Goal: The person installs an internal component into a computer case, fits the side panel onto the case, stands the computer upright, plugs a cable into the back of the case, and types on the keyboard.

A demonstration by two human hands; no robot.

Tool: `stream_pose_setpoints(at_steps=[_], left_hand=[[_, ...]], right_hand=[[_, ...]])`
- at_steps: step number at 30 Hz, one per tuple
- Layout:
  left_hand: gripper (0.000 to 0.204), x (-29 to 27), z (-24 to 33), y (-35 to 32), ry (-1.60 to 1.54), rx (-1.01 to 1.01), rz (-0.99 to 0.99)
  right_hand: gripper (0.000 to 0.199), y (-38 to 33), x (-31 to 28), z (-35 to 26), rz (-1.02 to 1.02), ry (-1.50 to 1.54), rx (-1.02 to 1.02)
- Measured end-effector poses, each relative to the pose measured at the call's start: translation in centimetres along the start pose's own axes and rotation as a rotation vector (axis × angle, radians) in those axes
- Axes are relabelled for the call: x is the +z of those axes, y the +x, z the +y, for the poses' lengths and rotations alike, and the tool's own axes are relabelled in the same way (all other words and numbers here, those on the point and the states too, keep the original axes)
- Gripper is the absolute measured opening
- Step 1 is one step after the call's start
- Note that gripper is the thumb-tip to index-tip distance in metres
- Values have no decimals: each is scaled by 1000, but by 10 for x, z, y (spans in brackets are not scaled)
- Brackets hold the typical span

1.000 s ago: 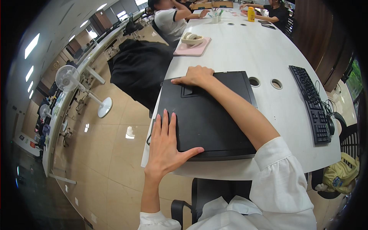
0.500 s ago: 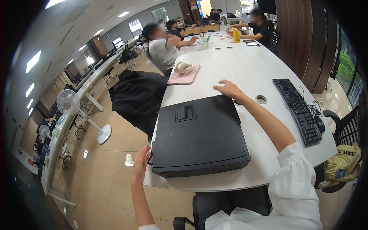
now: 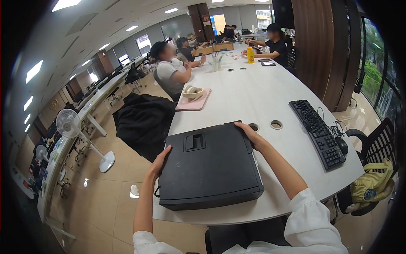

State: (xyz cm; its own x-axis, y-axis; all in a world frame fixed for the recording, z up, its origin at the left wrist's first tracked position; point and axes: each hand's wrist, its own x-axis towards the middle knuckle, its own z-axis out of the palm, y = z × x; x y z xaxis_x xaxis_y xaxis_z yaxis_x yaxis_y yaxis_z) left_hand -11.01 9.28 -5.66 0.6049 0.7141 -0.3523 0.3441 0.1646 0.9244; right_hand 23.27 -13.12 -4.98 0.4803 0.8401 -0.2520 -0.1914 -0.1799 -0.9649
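The black computer case (image 3: pixel 210 165) lies flat at the near edge of the white table (image 3: pixel 262 97), the left hand (image 3: pixel 161 159) holding its left side and the right hand (image 3: pixel 250 133) its far right corner, fingers curled on it, lid on.

Count: 1 black case (image 3: pixel 210 167) flat on table (image 3: pixel 253 91); 2 hands on it, left (image 3: pixel 161 160), right (image 3: pixel 249 133). 1 keyboard (image 3: pixel 319 132). 2 fans (image 3: pixel 69 125). 1 yellow bottle (image 3: pixel 250 55). 1 pink pad (image 3: pixel 192 103). 1 yellow bag (image 3: pixel 372 185).
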Motion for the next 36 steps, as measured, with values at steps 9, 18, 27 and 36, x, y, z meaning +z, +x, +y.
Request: stream_pose_setpoints(at_steps=[9,18,27,36], left_hand=[[87,15,32,-19,39,-12,-98],[75,16,44,-30,60,17,-14],[67,39,71,-84,178,372,266],[70,67,86,-119,141,938,524]], right_hand=[[45,-10,13,0,-13,222,-67],[61,-27,24,-20,15,269,-148],[64,-71,28,-60,171,75,-381],[45,-102,24,-99,176,39,-1017]])
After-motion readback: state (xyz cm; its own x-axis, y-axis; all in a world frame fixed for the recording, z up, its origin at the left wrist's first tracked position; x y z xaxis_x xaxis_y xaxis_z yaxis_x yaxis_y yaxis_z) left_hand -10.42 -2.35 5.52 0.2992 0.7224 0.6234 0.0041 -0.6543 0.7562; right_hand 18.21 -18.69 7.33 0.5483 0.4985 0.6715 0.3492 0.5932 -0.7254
